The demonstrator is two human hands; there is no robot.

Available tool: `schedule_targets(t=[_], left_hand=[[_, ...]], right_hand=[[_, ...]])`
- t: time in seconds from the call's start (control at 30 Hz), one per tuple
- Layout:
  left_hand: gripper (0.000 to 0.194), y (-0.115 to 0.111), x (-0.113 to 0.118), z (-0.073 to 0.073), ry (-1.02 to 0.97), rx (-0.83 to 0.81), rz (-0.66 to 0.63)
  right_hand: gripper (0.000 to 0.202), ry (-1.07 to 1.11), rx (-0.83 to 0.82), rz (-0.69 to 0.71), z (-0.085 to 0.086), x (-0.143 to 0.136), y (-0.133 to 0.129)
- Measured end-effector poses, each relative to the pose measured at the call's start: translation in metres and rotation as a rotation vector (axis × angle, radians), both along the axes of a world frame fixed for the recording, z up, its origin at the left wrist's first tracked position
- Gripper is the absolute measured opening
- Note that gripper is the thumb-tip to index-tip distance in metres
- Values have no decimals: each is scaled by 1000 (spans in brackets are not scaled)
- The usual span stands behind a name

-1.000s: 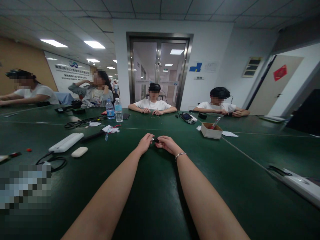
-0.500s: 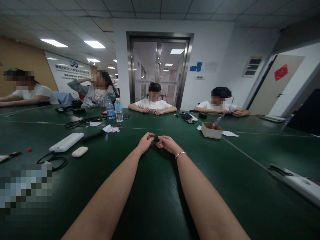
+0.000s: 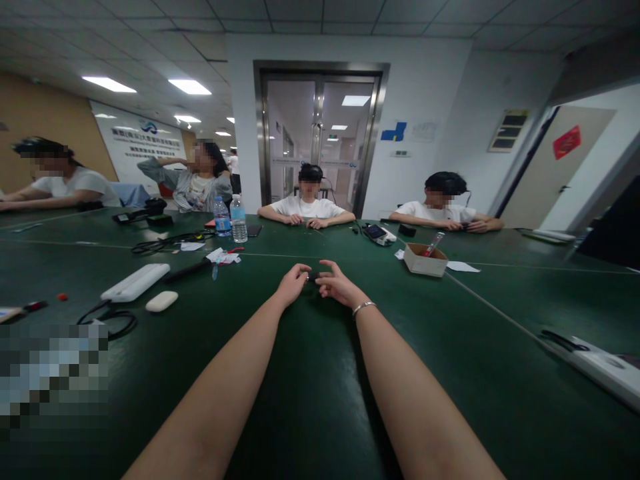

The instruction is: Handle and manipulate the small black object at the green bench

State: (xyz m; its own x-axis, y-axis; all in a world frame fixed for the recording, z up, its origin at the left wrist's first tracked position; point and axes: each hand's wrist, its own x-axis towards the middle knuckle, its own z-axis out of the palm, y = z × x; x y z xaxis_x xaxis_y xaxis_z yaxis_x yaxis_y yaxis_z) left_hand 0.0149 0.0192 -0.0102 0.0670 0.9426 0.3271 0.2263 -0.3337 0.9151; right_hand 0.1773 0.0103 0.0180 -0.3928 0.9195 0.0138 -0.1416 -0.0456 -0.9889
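Over the middle of the green table, a small dark object (image 3: 313, 277) sits between my two hands; it is too small to name. My left hand (image 3: 293, 283) is closed on its left end, thumb and fingers pinching it. My right hand (image 3: 340, 285) is at the object's right end with its fingers apart and the index finger lifted. Whether a fingertip of that hand still touches the object, I cannot tell. A metal bracelet (image 3: 363, 308) circles my right wrist.
On the green table (image 3: 310, 373), a white power-bank-like box (image 3: 135, 283) and a white oval case (image 3: 161, 301) lie left. Two bottles (image 3: 239, 223) stand farther back. A cardboard box (image 3: 425, 261) is to the right. Several people sit around the far side.
My right hand has loosened from its pinch, and its index finger has risen away from the small dark object. My left hand keeps its grip in about the same place.
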Motion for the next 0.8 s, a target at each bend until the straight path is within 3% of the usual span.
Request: schedule_targets(t=[0.17, 0.3, 0.47, 0.63, 0.73, 0.8], left_hand=[[22, 0, 0, 1, -11, -15, -6], [21, -1, 1, 2, -15, -11, 26], [21, -1, 1, 2, -10, -9, 11], [21, -2, 2, 3, -42, -40, 19], [22, -1, 1, 2, -35, -32, 7], [22, 0, 1, 2, -26, -32, 6]], right_hand=[[24, -93, -64, 47, 0, 1, 2], [48, -10, -19, 77, 0, 1, 1], [30, -115, -35, 72, 0, 0, 0], [53, -11, 16, 36, 0, 1, 0], [27, -49, -62, 24, 1, 0, 1], [21, -56, -69, 8, 1, 0, 1]])
